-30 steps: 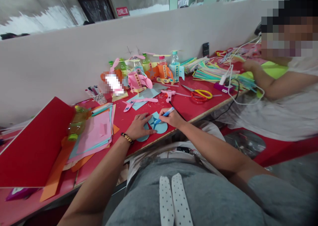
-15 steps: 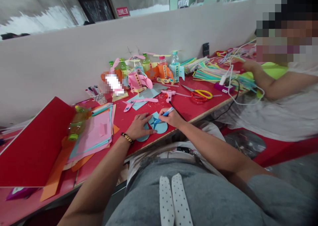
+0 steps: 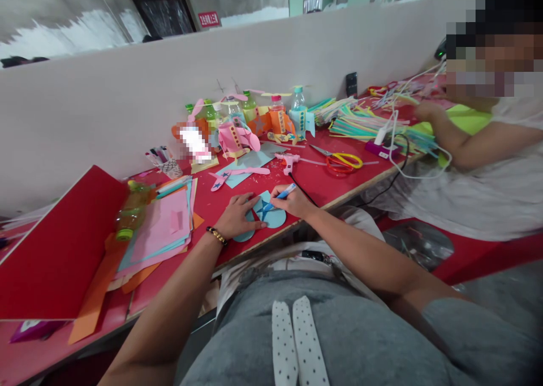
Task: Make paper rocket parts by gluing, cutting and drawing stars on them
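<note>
My right hand [image 3: 292, 201] is closed around a blue marker [image 3: 280, 196], its tip down on a light blue paper cutout [image 3: 276, 218]. A dark blue star [image 3: 263, 208] is drawn on that cutout under the tip. Fingers spread, my left hand [image 3: 238, 215] lies flat at the left of the cutout and presses on the paper. Another rounded blue paper piece [image 3: 245, 235] shows beneath my left hand, partly covered. Just beyond the hands are a pink paper strip with blue stars [image 3: 237, 174] and a pink glue gun [image 3: 288, 162].
Scissors [image 3: 339, 159] lie to the right, before bundled straws [image 3: 365, 124] and a purple power strip [image 3: 383, 149]. Decorated bottles [image 3: 278, 117] stand at the back. Left are stacked coloured papers [image 3: 159, 227], a green bottle [image 3: 130, 210] and a red board [image 3: 63, 250]. A co-worker's arm [image 3: 470, 142] is at right.
My right hand and the marker have shifted very slightly over the star. My left hand stays in place. The co-worker's head has moved a little.
</note>
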A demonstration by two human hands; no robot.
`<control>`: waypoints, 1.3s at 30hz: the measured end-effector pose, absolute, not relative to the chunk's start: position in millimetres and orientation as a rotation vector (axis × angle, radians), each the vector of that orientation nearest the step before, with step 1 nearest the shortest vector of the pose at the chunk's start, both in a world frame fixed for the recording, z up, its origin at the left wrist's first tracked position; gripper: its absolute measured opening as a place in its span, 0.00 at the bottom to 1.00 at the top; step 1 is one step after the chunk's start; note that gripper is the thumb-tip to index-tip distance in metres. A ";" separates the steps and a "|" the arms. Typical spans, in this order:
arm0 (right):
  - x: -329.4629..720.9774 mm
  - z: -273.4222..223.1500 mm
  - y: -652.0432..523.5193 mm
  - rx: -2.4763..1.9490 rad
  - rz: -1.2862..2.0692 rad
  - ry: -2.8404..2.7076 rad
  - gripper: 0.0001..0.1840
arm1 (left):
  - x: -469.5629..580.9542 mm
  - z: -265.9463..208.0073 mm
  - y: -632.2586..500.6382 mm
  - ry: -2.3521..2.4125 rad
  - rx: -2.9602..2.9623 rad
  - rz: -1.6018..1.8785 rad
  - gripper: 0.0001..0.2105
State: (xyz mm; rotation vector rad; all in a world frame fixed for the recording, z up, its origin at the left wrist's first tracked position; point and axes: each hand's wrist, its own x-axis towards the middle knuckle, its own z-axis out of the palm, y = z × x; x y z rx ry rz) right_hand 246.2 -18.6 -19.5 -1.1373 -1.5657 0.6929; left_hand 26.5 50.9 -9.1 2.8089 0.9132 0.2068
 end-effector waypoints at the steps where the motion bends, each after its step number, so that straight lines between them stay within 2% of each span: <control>1: 246.0 -19.2 -18.8 -1.135 0.696 -1.566 0.05 | 26.6 -8.4 50.3 0.916 2.810 0.204 0.46; 39: 244.7 -11.1 -24.8 -1.052 0.791 -1.642 0.07 | 27.3 -9.8 50.0 0.917 2.814 0.214 0.44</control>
